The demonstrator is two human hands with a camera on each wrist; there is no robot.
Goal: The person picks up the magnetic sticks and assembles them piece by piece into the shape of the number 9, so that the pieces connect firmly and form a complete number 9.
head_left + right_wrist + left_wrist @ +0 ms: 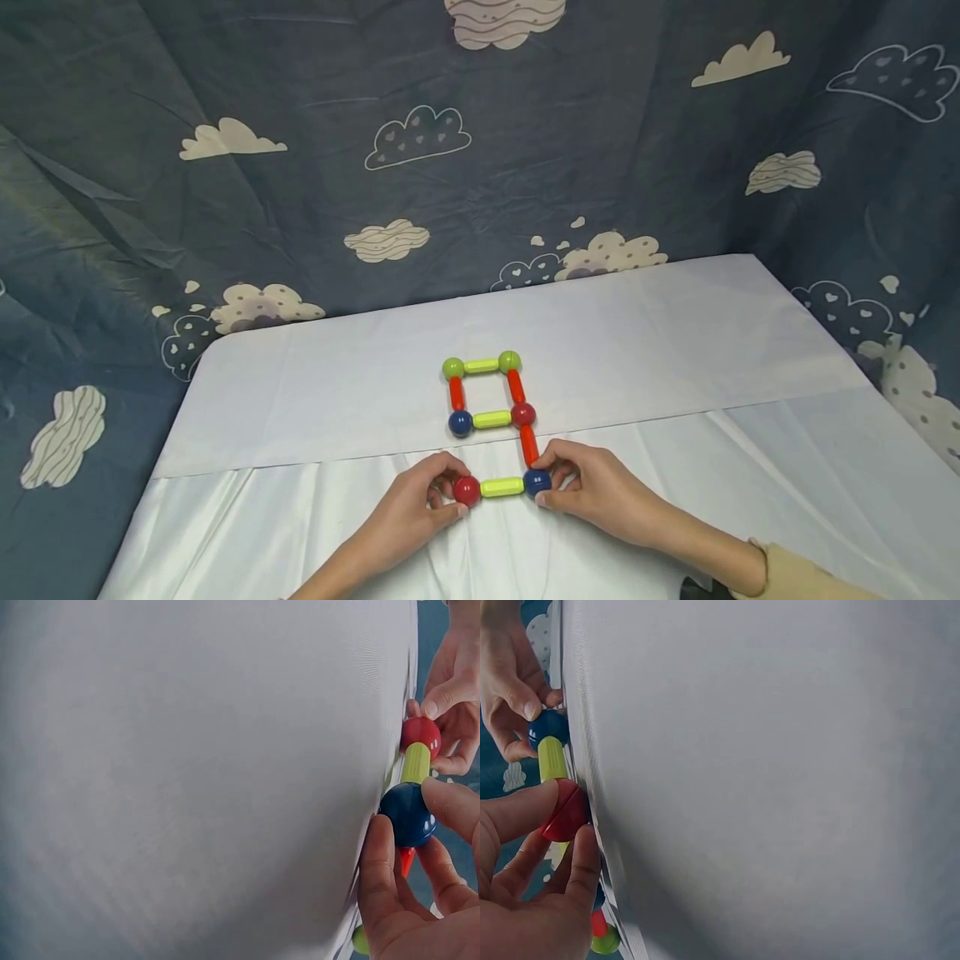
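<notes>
My left hand (417,502) pinches a red ball (467,491) between thumb and fingers, low on the white table. At the other end of a yellow-green rod (502,487), my right hand (597,492) grips a dark blue ball (537,482). From that blue ball a red rod (528,446) runs up to a second red ball (522,415). Beyond it lies a four-sided frame: another blue ball (461,423), two green balls (509,361), red rods (457,393) at the sides and yellow-green rods (482,366) across. In the left wrist view the held red ball (566,811) shows a seam.
A white cloth (300,400) covers the table, with a seam across it and loose folds along the front. Behind and beside the table hangs a dark blue curtain (322,208) printed with clouds. A small black object (703,588) sits below the right forearm.
</notes>
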